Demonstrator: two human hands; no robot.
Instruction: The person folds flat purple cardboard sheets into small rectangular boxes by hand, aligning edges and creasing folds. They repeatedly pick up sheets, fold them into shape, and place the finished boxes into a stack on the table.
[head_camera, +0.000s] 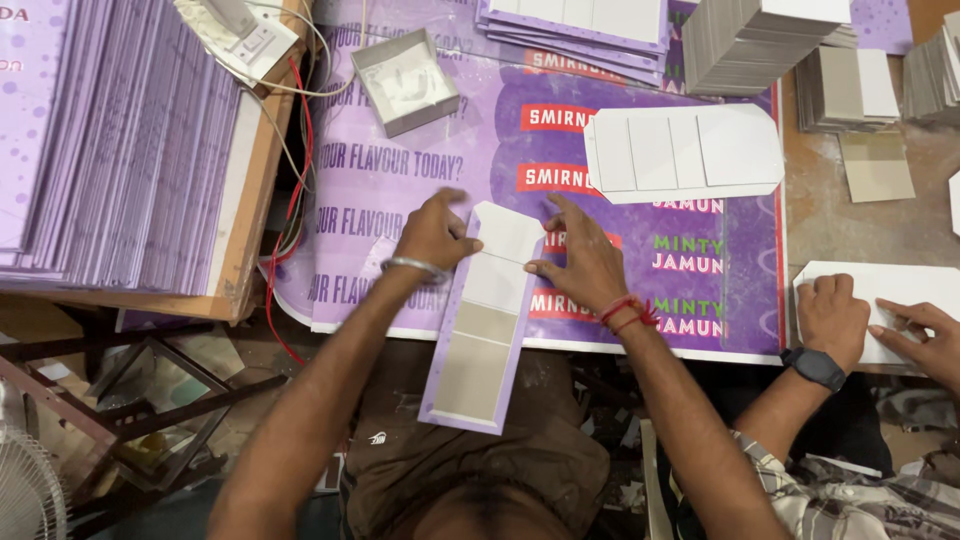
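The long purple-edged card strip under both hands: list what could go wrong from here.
1. The card strip hangs over the table edge toward the lap; only the left hand and right hand pin its far end, so it may tip or slide if pressure eases.
2. The grey board panels look loosely set; a sideways push might skew them.
3. A co-worker's hands press a white sheet close by; elbows may bump.

A long purple-edged card strip (487, 320) is pressed flat on the purple printed sheet (400, 180) by the left hand (433, 233) and right hand (585, 262) (fingers spread at its folded end).
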